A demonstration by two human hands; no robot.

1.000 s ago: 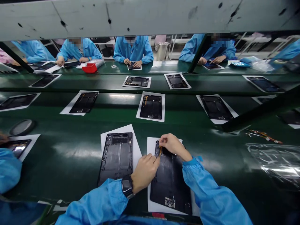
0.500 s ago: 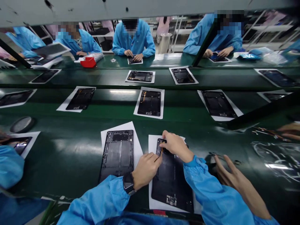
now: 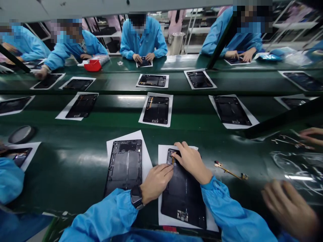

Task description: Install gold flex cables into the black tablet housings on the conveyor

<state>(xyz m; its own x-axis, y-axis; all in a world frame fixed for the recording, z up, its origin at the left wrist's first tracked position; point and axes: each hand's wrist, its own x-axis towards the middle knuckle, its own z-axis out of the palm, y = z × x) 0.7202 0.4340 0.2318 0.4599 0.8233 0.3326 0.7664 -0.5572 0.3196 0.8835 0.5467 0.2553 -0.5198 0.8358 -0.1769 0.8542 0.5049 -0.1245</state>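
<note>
A black tablet back shell (image 3: 183, 195) lies on a white sheet (image 3: 163, 220) right in front of me on the green belt. My left hand (image 3: 156, 183), with a watch on the wrist, is curled and its fingertips press the shell's left edge. My right hand (image 3: 190, 159) pinches a small orange flex cable (image 3: 172, 158) at the shell's top left corner. A second black shell (image 3: 124, 166) lies on its own sheet just to the left, untouched.
Another person's hand (image 3: 290, 206) hovers at the lower right, and a loose orange flex cable (image 3: 229, 171) lies on the belt beside my right sleeve. More shells on sheets (image 3: 156, 109) ride the belts beyond. Workers in blue coats sit opposite. Clear plastic film (image 3: 300, 164) lies at right.
The neighbour's hand has drawn back toward the lower right, leaving a loose flex cable on the belt. My own hands stay at the shell's top left corner, shifted only slightly.
</note>
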